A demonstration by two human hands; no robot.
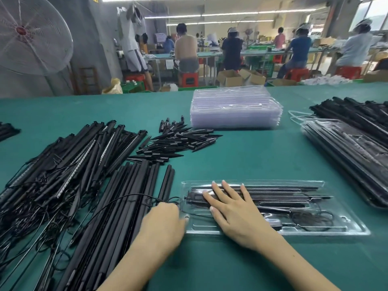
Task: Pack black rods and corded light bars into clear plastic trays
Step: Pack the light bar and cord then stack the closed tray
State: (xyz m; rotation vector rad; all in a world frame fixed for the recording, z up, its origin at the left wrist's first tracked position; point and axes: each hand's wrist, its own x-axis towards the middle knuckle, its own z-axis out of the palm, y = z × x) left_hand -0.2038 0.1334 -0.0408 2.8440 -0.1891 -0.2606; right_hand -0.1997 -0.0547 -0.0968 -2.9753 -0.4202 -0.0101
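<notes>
A clear plastic tray (327,225) lies on the green table in front of me, holding black rods and a coiled cord. My right hand (233,208) lies flat on the tray's left part, fingers straight, pressing on the rods inside. My left hand (165,219) is at the tray's left edge, fingers curled downward; what they grip is hidden. To its left lies a pile of plain black rods (126,206). Farther left lies a heap of corded light bars (63,164) with tangled cords.
Short black spikes (178,141) lie scattered in the middle. A stack of empty clear trays (235,108) stands at the back. Filled trays (346,156) and more black bars are piled at the right. People work at benches beyond; a large fan (31,34) stands left.
</notes>
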